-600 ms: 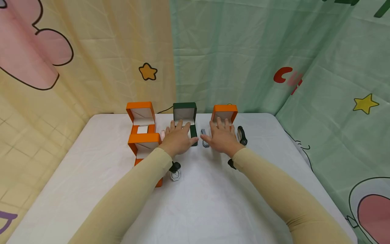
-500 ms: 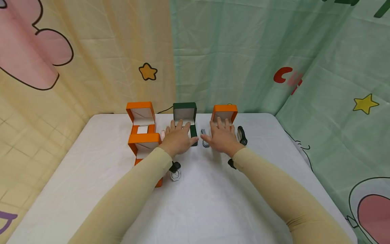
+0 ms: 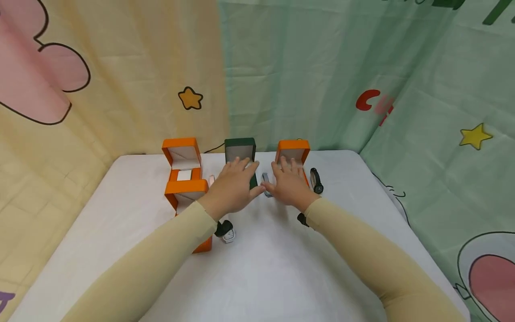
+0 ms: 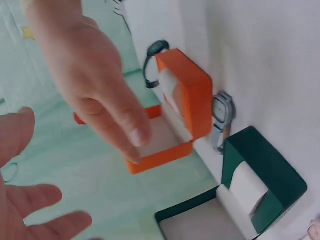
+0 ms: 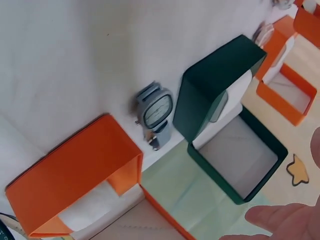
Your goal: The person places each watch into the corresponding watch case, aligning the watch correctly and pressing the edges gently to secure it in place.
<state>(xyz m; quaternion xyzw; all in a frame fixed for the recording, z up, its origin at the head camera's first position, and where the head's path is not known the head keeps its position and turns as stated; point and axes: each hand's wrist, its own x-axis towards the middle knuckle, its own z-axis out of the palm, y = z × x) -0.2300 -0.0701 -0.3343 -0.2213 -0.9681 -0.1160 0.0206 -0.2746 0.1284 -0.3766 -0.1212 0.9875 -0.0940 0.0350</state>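
Both my hands hover open, fingers straight, above the far middle of a white table. My left hand is over an open dark green box with a white cushion. My right hand is in front of an open orange box, its fingers spread above it in the left wrist view. A grey watch lies flat between the two boxes, just below the gap between my thumbs. Neither hand holds anything.
Two more open orange boxes stand at the left, with a pink watch beside them. A black watch lies right of the orange box. A white-faced watch lies near my left forearm. Printed curtains enclose the table.
Both hands have drawn closer together around the grey watch, the left one shifting right over the green box. The view has shifted slightly.
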